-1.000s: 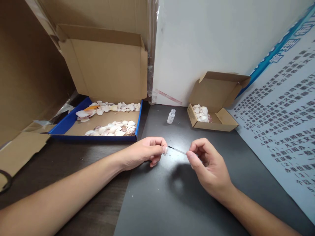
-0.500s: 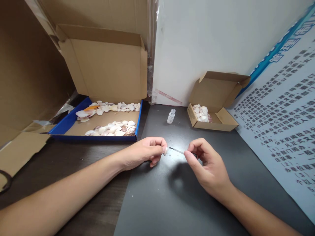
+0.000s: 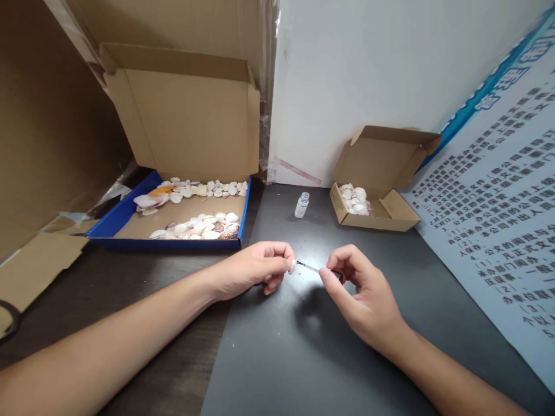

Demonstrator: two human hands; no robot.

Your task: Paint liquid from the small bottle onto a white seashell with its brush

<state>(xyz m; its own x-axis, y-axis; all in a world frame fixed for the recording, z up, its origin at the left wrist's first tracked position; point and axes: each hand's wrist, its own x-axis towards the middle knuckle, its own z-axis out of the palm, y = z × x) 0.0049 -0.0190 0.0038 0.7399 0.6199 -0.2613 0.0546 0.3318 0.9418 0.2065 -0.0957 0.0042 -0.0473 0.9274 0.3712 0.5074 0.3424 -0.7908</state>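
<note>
My left hand (image 3: pixel 255 268) pinches a small white shell (image 3: pixel 292 266) at its fingertips, just above the dark counter (image 3: pixel 303 358) at the frame's centre. My right hand (image 3: pixel 359 289) grips a thin brush (image 3: pixel 309 267) by its dark cap, bristle tip touching the shell. The shell looks light, stiff and brittle, so I judge its edges the place to hold, gently; the brush is slender and best steered near the cap. Half a second ago the tip stood just clear of the shell; now it meets it. The open little bottle (image 3: pixel 302 204) stands beyond, between the blue tray of shells (image 3: pixel 173 242) and the small carton (image 3: pixel 377 219).
</note>
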